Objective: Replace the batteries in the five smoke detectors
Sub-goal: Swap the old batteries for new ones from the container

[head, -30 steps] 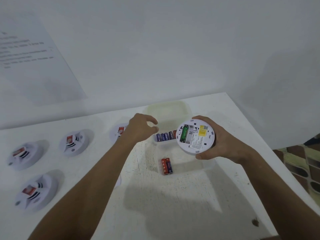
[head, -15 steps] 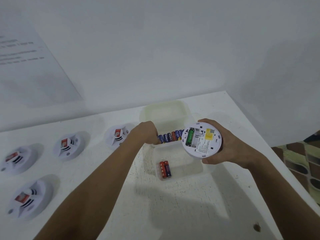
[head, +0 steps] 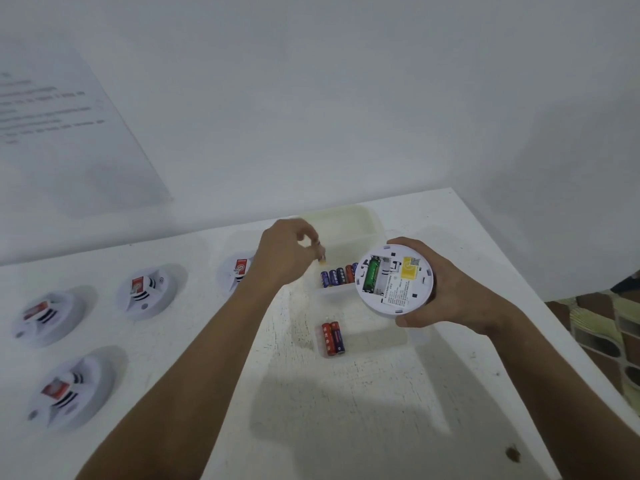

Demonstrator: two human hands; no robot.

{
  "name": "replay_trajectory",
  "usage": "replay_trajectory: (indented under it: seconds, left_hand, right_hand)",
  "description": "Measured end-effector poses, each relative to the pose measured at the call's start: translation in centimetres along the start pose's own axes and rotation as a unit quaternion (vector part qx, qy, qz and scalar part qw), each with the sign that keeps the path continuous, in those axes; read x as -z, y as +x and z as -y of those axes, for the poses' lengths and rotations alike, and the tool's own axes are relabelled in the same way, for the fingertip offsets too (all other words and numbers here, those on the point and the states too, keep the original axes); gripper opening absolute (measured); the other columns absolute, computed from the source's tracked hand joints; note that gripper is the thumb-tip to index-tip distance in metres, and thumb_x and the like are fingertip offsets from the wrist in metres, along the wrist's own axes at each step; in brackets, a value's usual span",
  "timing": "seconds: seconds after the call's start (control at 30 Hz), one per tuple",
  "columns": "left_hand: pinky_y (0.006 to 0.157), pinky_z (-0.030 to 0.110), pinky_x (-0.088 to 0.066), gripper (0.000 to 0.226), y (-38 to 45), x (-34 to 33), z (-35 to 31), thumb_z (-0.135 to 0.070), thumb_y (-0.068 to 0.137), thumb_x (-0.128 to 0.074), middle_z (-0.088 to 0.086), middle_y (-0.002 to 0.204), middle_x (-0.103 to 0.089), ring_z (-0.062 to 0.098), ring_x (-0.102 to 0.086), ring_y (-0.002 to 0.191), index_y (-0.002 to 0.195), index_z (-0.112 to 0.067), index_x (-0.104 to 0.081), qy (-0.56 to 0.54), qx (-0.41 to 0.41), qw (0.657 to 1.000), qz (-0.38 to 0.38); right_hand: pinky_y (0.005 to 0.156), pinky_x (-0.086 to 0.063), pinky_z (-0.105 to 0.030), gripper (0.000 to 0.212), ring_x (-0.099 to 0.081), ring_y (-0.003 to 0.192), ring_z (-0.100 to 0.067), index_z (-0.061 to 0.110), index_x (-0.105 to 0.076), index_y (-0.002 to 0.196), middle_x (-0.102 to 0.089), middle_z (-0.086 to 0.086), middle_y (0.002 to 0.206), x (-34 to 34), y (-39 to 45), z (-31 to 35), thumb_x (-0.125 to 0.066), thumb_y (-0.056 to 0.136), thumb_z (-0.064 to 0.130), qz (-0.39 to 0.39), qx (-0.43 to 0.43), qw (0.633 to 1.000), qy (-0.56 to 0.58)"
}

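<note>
- Your left hand (head: 289, 256) has its fingertips pinched on a single battery (head: 321, 255), held up just above the row of batteries (head: 337, 276) in the back compartment of the translucent box (head: 420, 337). The fingers are blurred, so only the battery's lower tip shows clearly.
- Your right hand (head: 446, 291) grips the held smoke detector (head: 394, 280) around its rim, thumb at the lower edge and fingers over the top edge. Its back faces you, tilted, above the box's right side.
- In that detector's opened battery bay a green battery (head: 371, 274) sits in the left slot; the slot beside it looks unfilled. A yellow label (head: 409, 272) lies to the right of the bay, with small printed text below it.
- The back row holds blue and red-orange cells standing side by side, its right end hidden behind the detector.
- In the box's front compartment two loose batteries (head: 332, 338), one red and one dark blue, lie touching each other.
- On the white table (head: 311, 427), four other smoke detectors rest face up to your left: one (head: 237, 273) just behind your left wrist, one (head: 147, 292) farther left, one (head: 46, 317) near the left edge, and one (head: 71, 391) nearest you.
- A printed sheet (head: 52, 116) hangs on the wall at the upper left, its text unreadable.
</note>
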State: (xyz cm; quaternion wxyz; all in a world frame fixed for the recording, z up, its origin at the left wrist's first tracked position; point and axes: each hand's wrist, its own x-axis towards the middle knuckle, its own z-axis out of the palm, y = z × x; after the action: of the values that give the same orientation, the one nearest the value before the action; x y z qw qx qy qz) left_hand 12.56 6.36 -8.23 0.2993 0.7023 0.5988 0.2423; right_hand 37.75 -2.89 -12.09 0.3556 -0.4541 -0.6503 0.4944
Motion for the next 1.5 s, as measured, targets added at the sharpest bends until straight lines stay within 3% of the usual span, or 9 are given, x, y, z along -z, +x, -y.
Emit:
replay_trajectory:
  seconds: [0.1, 0.27, 0.47, 0.67, 0.87, 1.07, 1.2, 1.37, 1.5]
  left_hand:
    - [0.051, 0.018, -0.041, 0.016, -1.7, 1.5, -1.9, -0.016, 0.095, -0.056, -0.006, 0.088, -0.073, 0.008, -0.059, 0.061, 0.103, -0.028, -0.064, -0.120, -0.056, 0.991, -0.019]
    - [0.055, 0.021, -0.053, 0.036, -4.8, 3.4, -3.7, -0.030, 0.101, -0.049, -0.012, 0.105, -0.057, 0.001, -0.066, 0.067, 0.136, -0.036, -0.047, -0.046, -0.120, 0.986, 0.104]
    - [0.047, 0.006, -0.036, 0.012, -6.2, 4.6, -3.1, -0.025, 0.083, -0.076, -0.015, 0.074, -0.065, -0.006, -0.054, 0.053, 0.086, -0.028, -0.065, 0.025, -0.124, 0.986, 0.112]
    - [0.060, 0.010, -0.044, 0.026, -7.4, 5.1, -1.2, -0.029, 0.078, -0.081, -0.017, 0.074, -0.066, -0.005, -0.061, 0.062, 0.102, -0.030, -0.070, -0.003, -0.089, 0.993, 0.080]
    - [0.058, 0.005, -0.038, 0.012, -10.1, 4.9, 1.5, -0.039, 0.077, -0.080, -0.020, 0.073, -0.062, -0.004, -0.055, 0.066, 0.082, -0.037, -0.069, 0.005, -0.140, 0.989, -0.038]
    - [0.078, -0.001, -0.038, 0.073, -12.9, 6.7, 4.6, -0.071, 0.051, -0.076, -0.030, 0.122, -0.043, -0.011, -0.045, 0.112, 0.120, -0.059, -0.053, -0.001, -0.126, 0.990, 0.071]
    - [0.073, 0.005, -0.047, 0.081, -14.0, 6.9, 5.9, -0.046, 0.056, -0.091, -0.035, 0.117, -0.051, -0.004, -0.057, 0.099, 0.121, -0.063, -0.045, -0.013, -0.123, 0.990, 0.066]
    - [0.077, 0.023, -0.057, 0.081, -15.2, 7.1, 7.0, -0.027, 0.056, -0.095, -0.019, 0.120, -0.054, 0.011, -0.064, 0.096, 0.126, -0.042, -0.059, -0.079, -0.092, 0.991, 0.060]
    - [0.076, 0.015, -0.052, 0.078, -16.0, 7.3, 8.0, -0.025, 0.060, -0.092, -0.016, 0.118, -0.050, 0.011, -0.061, 0.098, 0.131, -0.033, -0.060, -0.063, -0.091, 0.992, 0.053]
  right_hand:
    - [0.091, -0.056, -0.029, 0.098, -0.054, 0.125, -0.011, 0.031, -0.044, 0.140, -0.053, 0.011, 0.135, -0.5, 0.4, 0.6, -0.090, 0.057, 0.007, 0.004, 0.010, 1.000, 0.005]
    - [0.091, -0.055, -0.026, 0.096, -0.055, 0.124, -0.012, 0.027, -0.043, 0.141, -0.055, 0.009, 0.133, -2.0, 1.2, 1.6, -0.090, 0.058, 0.008, 0.015, 0.033, 0.999, 0.002]
    - [0.084, -0.056, -0.024, 0.098, -0.058, 0.119, -0.012, 0.031, -0.043, 0.140, -0.057, 0.013, 0.126, -3.8, 1.8, 2.2, -0.091, 0.059, 0.005, 0.057, 0.044, 0.997, 0.005]
    - [0.091, -0.059, -0.035, 0.096, -0.057, 0.122, -0.018, 0.039, -0.046, 0.138, -0.056, 0.009, 0.130, -6.4, 2.5, 3.1, -0.093, 0.059, 0.013, 0.101, 0.056, 0.993, 0.000]
    - [0.084, -0.058, -0.061, 0.097, -0.061, 0.117, -0.018, 0.039, -0.045, 0.138, -0.057, 0.004, 0.128, -8.7, 3.2, 3.9, -0.093, 0.058, 0.011, 0.132, 0.049, 0.990, 0.000]
    - [0.088, -0.060, -0.041, 0.096, -0.058, 0.119, -0.008, 0.046, -0.046, 0.135, -0.058, 0.015, 0.127, -9.8, 3.6, 4.5, -0.092, 0.056, 0.019, 0.150, 0.046, 0.988, -0.002]
    - [0.088, -0.055, -0.022, 0.094, -0.055, 0.121, -0.003, 0.046, -0.047, 0.133, -0.056, 0.020, 0.127, -10.8, 4.0, 5.0, -0.091, 0.058, 0.012, 0.175, 0.052, 0.983, -0.004]
    - [0.088, -0.055, -0.023, 0.094, -0.055, 0.123, -0.007, 0.039, -0.046, 0.137, -0.057, 0.015, 0.129, -12.1, 4.5, 5.6, -0.088, 0.061, 0.003, 0.209, 0.061, 0.976, 0.002]
    - [0.093, -0.054, -0.027, 0.095, -0.054, 0.125, -0.009, 0.041, -0.046, 0.136, -0.057, 0.016, 0.130, -13.1, 4.7, 5.6, -0.087, 0.060, 0.003, 0.226, 0.062, 0.972, 0.005]
